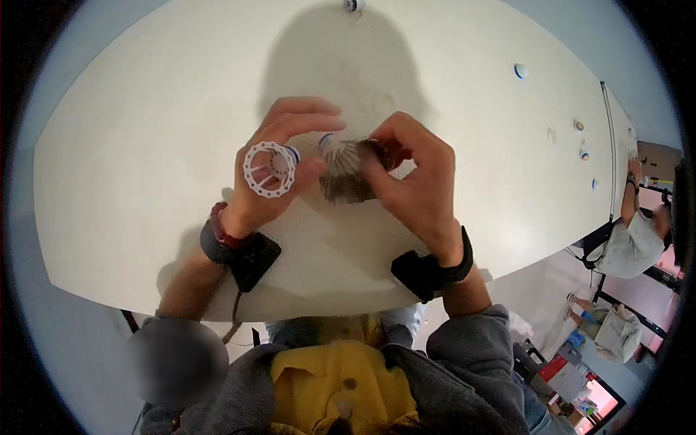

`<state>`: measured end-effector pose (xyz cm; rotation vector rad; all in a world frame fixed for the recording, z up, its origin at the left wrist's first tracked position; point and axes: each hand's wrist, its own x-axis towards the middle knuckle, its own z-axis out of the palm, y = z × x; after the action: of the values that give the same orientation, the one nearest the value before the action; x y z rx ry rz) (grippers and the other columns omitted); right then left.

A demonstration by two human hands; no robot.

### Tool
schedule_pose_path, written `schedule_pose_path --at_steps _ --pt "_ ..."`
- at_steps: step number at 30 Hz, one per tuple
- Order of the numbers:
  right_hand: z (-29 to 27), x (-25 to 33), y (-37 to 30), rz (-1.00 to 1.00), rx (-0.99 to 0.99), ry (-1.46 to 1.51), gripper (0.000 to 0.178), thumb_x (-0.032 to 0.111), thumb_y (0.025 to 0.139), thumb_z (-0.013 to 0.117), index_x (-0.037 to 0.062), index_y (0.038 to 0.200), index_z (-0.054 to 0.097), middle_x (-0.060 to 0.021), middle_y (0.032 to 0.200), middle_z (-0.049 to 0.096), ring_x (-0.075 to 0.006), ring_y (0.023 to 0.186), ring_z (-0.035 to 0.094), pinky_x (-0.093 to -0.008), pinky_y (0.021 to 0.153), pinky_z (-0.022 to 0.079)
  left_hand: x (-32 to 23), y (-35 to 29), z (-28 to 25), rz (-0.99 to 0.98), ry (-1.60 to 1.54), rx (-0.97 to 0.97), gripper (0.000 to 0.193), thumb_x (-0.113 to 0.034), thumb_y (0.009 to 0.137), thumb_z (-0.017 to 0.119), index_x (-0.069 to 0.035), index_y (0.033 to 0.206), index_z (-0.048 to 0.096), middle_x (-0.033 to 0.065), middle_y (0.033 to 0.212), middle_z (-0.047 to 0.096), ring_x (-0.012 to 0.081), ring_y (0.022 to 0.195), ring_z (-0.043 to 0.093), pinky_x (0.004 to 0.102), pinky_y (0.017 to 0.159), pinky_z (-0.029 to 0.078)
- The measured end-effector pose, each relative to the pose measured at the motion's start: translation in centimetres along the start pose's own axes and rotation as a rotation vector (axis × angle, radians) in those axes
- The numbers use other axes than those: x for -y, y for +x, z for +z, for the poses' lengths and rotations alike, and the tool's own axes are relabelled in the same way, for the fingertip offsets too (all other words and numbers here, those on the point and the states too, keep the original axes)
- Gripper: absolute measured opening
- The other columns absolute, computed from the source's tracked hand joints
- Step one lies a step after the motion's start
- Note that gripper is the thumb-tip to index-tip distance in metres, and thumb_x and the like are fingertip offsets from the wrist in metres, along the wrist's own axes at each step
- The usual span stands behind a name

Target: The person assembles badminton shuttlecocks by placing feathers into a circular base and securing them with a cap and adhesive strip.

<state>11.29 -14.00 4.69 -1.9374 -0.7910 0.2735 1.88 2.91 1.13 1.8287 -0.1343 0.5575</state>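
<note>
White cage (pixel 280 164) at ten o'clock from centre, grasped by left hand (pixel 252 206). Dark, white-spoked skirt (pixel 344 185) at twelve, between hands, pinched by right hand (pixel 424 174), slightly blurred. On pale table (pixel 145 145), small knobs (pixel 522 71): far off at twelve, at one-thirty, towards three.
</note>
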Motion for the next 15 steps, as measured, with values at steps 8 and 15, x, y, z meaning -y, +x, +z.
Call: schedule_pose_path --at_steps 8,15 --pt "0.46 1.02 0.08 -0.044 -0.016 0.017 0.010 0.002 0.076 0.063 0.0008 0.072 0.054 -0.0004 0.057 0.051 -0.0050 0.054 0.047 -0.0204 0.051 0.039 -0.30 -0.49 0.56 -0.289 -0.575 -0.074 0.022 -0.015 0.091 0.055 0.000 0.108 0.059 0.0065 0.102 0.061 0.0155 0.094 0.057 0.0289 0.084 0.046" --pt "0.30 1.00 -0.05 -0.019 0.123 0.039 0.018 0.007 0.080 0.061 0.0009 0.069 0.050 0.0012 0.056 0.045 -0.0040 0.053 0.040 -0.0205 0.048 0.034 -0.06 -0.43 -0.20 -0.431 -0.535 -0.057 0.022 -0.021 0.094 0.052 -0.002 0.100 0.062 0.0056 0.096 0.061 0.0122 0.087 0.056 0.0265 0.079 0.045"
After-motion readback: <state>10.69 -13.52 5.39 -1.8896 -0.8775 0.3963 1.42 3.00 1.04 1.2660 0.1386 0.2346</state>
